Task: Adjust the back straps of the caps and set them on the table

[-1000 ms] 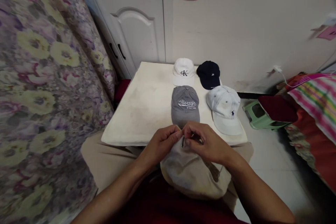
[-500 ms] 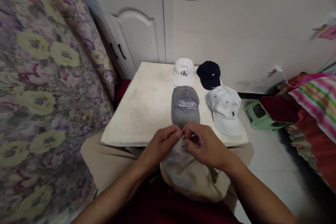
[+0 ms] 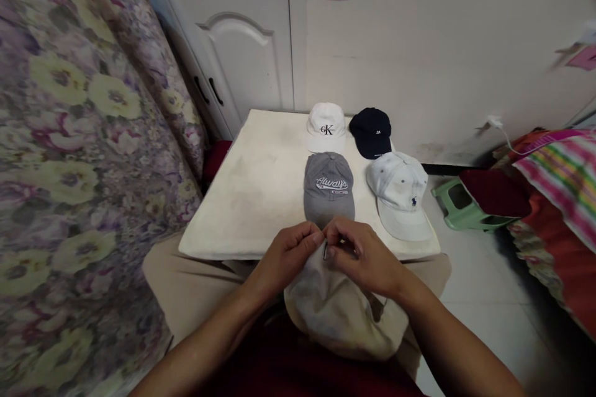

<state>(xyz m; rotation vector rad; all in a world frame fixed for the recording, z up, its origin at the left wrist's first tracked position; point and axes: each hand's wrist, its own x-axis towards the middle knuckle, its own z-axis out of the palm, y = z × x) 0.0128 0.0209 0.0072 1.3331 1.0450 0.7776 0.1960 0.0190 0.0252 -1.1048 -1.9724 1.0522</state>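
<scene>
A beige cap (image 3: 344,316) lies over my lap at the table's front edge, its crown toward me. My left hand (image 3: 295,248) pinches the cap's far end between thumb and fingers. Close beside it, my right hand (image 3: 361,254) is closed on the same end, thumb bent against the forefinger. A small shiny metal piece (image 3: 325,250) shows by the right thumb; its kind is not clear. Just beyond my fingers sits a grey cap (image 3: 328,186) with white lettering. To its right is a pale cap (image 3: 399,189) with a small dark emblem.
A white cap (image 3: 326,127) and a navy cap (image 3: 371,131) sit at the back of the cream-covered table (image 3: 242,198). A floral curtain (image 3: 84,167) hangs at left, before a white cabinet (image 3: 242,43). On the right stands a green stool (image 3: 454,201) with a dark red top.
Both hands stay at the beige cap's far end. The fingers of my right hand and the small metal piece have shifted very slightly; the other caps have not moved.
</scene>
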